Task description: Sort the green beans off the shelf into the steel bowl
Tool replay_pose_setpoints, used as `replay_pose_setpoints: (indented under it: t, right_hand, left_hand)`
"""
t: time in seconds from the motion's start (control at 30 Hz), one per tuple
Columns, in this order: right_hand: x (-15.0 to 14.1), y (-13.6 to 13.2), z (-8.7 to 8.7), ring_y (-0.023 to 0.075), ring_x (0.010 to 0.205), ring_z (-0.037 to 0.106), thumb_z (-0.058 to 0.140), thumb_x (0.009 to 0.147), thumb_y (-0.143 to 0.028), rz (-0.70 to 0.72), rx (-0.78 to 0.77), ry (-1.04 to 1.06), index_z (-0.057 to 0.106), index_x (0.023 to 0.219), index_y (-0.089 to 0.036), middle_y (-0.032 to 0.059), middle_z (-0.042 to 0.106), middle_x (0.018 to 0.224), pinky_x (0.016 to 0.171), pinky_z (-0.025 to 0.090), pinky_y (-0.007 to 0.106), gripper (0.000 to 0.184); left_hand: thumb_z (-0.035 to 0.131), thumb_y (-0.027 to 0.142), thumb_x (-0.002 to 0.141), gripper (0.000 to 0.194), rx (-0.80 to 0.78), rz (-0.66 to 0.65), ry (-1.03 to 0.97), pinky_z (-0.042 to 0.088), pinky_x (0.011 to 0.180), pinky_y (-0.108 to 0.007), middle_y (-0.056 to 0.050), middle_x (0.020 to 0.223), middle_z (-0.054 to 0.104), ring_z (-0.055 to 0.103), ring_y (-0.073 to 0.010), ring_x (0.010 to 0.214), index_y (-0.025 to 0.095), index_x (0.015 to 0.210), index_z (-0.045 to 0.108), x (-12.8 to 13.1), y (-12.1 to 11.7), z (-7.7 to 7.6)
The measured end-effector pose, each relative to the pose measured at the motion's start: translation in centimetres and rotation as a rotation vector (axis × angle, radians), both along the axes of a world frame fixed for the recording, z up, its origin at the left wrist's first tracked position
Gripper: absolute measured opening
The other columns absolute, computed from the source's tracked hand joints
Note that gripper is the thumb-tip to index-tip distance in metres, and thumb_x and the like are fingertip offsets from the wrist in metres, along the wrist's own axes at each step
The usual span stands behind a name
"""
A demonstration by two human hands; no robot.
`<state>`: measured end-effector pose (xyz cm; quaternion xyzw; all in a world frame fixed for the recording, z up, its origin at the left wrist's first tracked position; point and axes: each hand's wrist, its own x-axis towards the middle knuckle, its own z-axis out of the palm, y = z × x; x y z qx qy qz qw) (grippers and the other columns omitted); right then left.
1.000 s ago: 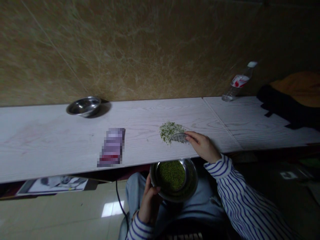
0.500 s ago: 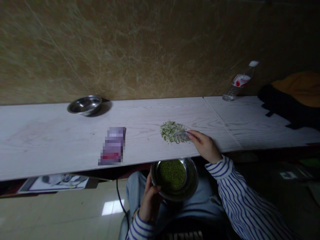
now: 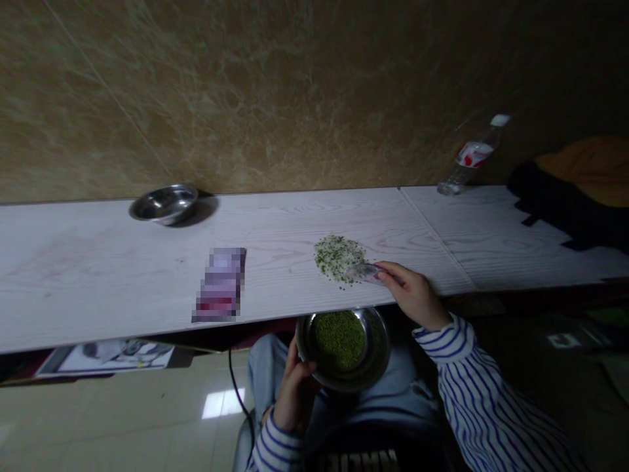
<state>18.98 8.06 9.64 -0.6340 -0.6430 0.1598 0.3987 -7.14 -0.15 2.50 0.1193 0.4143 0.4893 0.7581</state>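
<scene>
At the plank (image 3: 122, 278), hands apart, right hand (image 3: 413, 295) pinches a scoop (image 3: 362, 272) by green grains (image 3: 337, 259), left hand (image 3: 295, 383) grips a steel bowl (image 3: 377, 357).

Left hand (image 3: 293, 393) sat low, fingers (image 3: 301, 368) curled upward; right arm (image 3: 484, 387) reached forward, right hand (image 3: 415, 296) angled, fingers (image 3: 390, 270) pinched together.

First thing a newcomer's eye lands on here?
The steel bowl of green grains stands out at bottom centre, held by the left hand below the board's edge. Just above it, on the pale wood-grain board, lies a loose patch of green specks. The right hand holds a clear plastic piece at the patch's lower right edge.
</scene>
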Motion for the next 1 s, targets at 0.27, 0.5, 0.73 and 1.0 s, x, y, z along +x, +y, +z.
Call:
replay_pose_setpoints:
  t: [0.27,0.5,0.73,1.0]
  right_hand:
    - [0.4,-0.7,-0.4,0.0256,0.107,0.074,0.057,0.092,-0.035,-0.021,-0.014,0.015,0.077,0.112,-0.022,0.0081,0.079,0.114,0.096,0.059,0.04,0.031]
    - [0.2,-0.9,-0.5,0.0258,0.106,0.075,0.057,0.091,-0.034,-0.025,-0.005,0.017,0.078,0.11,-0.023,0.0081,0.079,0.113,0.095,0.06,0.04,0.03]
    - [0.7,-1.7,-0.4,0.0268,0.107,0.074,0.057,0.091,-0.036,-0.058,-0.022,0.009,0.078,0.111,-0.022,0.0092,0.079,0.113,0.096,0.059,0.041,0.032]
    - [1.1,-2.0,-0.8,0.0264,0.107,0.074,0.057,0.092,-0.034,-0.035,-0.036,-0.002,0.078,0.111,-0.022,0.0086,0.079,0.114,0.098,0.059,0.042,0.031]
  left_hand:
    - [0.067,0.025,0.068,0.087,0.005,-0.023,0.032,0.054,0.086,-0.043,-0.01,0.133,0.068,0.061,-0.0371,0.12,0.03,0.152,0.046,0.1,0.0,0.3]
    - [0.068,0.023,0.068,0.084,0.002,-0.015,-0.017,0.054,0.087,-0.043,-0.008,0.131,0.07,0.062,-0.036,0.12,0.03,0.149,0.05,0.3,-0.1,0.6]
    - [0.071,0.024,0.066,0.084,-0.008,-0.007,0.006,0.054,0.087,-0.043,-0.008,0.13,0.07,0.06,-0.0377,0.122,0.032,0.147,0.053,0.3,-0.1,0.6]
    - [0.071,0.022,0.066,0.079,0.005,-0.02,-0.019,0.055,0.086,-0.044,-0.007,0.129,0.07,0.062,-0.0366,0.117,0.033,0.144,0.058,0.3,-0.2,0.4]
